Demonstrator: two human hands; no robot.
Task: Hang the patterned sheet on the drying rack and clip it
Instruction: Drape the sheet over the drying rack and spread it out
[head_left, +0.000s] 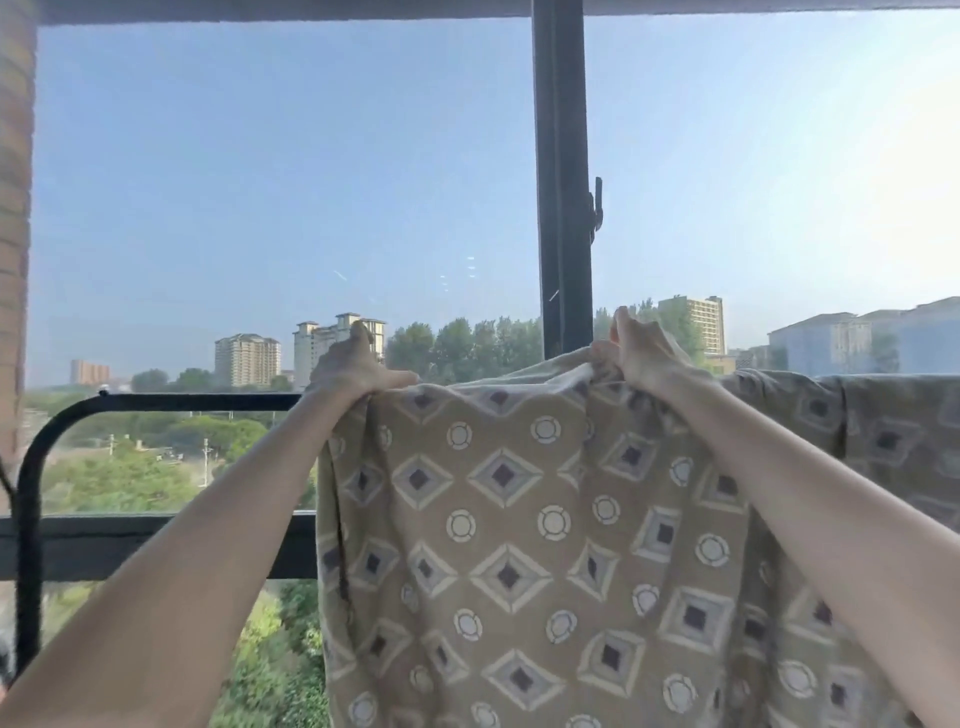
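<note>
together, left hand (353, 364) and right hand (641, 356) fingers clamp the patterned sheet (519, 519) by the drying rack (156, 401).

The sheet (519, 519) is tan, covered in rows of diamonds, each a pale grey-and-cream frame round a dark purplish-brown square, with cream rings (each with a pale centre) set between them. The rack (197, 401) is black and the window frame (563, 156) a dark grey close to black, while the wall (13, 208) at the left edge is reddish-brown brick. Outside, the sky (260, 156) is clear blue — paling to white at the right — the trees (467, 348) green and the buildings (247, 359) beige.
</note>
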